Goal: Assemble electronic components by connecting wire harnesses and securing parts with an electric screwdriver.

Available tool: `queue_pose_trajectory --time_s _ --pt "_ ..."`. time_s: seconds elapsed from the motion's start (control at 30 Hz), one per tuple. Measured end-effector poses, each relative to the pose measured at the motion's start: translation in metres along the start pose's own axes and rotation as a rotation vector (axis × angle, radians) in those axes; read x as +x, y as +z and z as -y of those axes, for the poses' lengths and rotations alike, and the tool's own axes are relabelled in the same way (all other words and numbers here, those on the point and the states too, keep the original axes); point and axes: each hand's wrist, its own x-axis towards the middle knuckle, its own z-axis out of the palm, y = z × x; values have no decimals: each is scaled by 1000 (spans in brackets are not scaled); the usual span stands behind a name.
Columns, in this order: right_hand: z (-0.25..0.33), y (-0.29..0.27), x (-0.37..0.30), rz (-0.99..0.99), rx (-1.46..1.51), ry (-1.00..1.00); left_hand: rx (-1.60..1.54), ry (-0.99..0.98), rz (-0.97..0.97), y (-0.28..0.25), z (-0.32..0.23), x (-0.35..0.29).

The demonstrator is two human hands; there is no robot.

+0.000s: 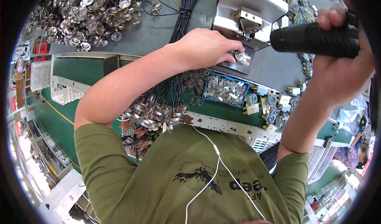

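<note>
My left hand [204, 47] reaches across to a small bench fixture. Its thumb and forefinger pinch the edge of a small metal-capped part [239, 56] with brass tabs, which rests on the fixture's flat metal plate [235, 67]. Raised at the right, my right hand [345, 71] wraps around a black cylindrical handle [313, 39]. The far end of that handle is hidden by the hand. Just beyond the left fingertips stands a metal block tool [250, 20] on the pale machine body [258, 0].
Many metal cups on black wires [91, 22] lie heaped at the far left; more wired cups [152, 115] hang near me. A blue tray [225, 90] holds small metal pieces. Pale blocks [274, 105] are scattered right of it. A black cable bundle [184, 18] crosses the table.
</note>
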Motion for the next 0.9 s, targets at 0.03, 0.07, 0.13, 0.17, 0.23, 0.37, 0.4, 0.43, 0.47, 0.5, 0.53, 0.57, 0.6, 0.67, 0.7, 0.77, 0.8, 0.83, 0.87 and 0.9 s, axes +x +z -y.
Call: queue_pose_trajectory --time_s 0.03,0.07,0.13,0.17,0.23,0.37,0.4,0.43,0.47,0.5,0.53,0.57,0.6,0.67,0.7,0.77,0.8,0.83,0.87,0.9 --pt "0 2 0 -13 27 3 -2 5 -1 0 1 -1" --pt "-1 4 0 -25 55 7 -4 10 -3 0 1 -1" --pt "-1 5 -2 -46 113 11 9 9 4 1 -1 -2" --pt "-1 5 -3 -55 143 12 20 11 18 0 -2 -1" --pt "-1 7 -2 -75 199 20 2 -23 37 -2 -4 0" --pt "12 23 0 -106 -4 86 -20 -50 64 -5 -6 -1" --pt "11 23 0 -103 -3 85 -18 -45 62 -5 -6 -1" --pt "8 23 -2 -115 18 86 -17 -46 58 -5 -6 -2" --pt "4 22 -3 -128 38 88 -6 -44 50 -4 -6 -2" --pt "-1 17 -3 -125 40 86 6 -42 43 -3 -6 -2" --pt "-7 12 -1 -102 145 75 5 -40 43 -3 -5 -1" --pt "-11 8 -1 -79 249 64 1 -33 46 -4 -5 -1" --pt "-14 6 -2 -79 247 63 -2 -27 50 -4 -5 0" --pt "-16 7 -2 -54 194 17 2 -34 51 -4 -6 0" --pt "-15 8 -1 -53 196 16 6 -40 52 -5 -6 0" --pt "-14 11 -2 -54 198 30 7 -38 54 -4 -5 0" --pt "-13 15 -2 -54 198 30 8 -35 58 -4 -5 0" --pt "-10 20 -1 -83 165 24 9 -36 57 -4 -5 0" --pt "-9 22 -1 -112 133 19 10 -36 57 -4 -4 -1" --pt "-11 22 -2 -112 134 18 12 -37 57 -4 -4 -1"
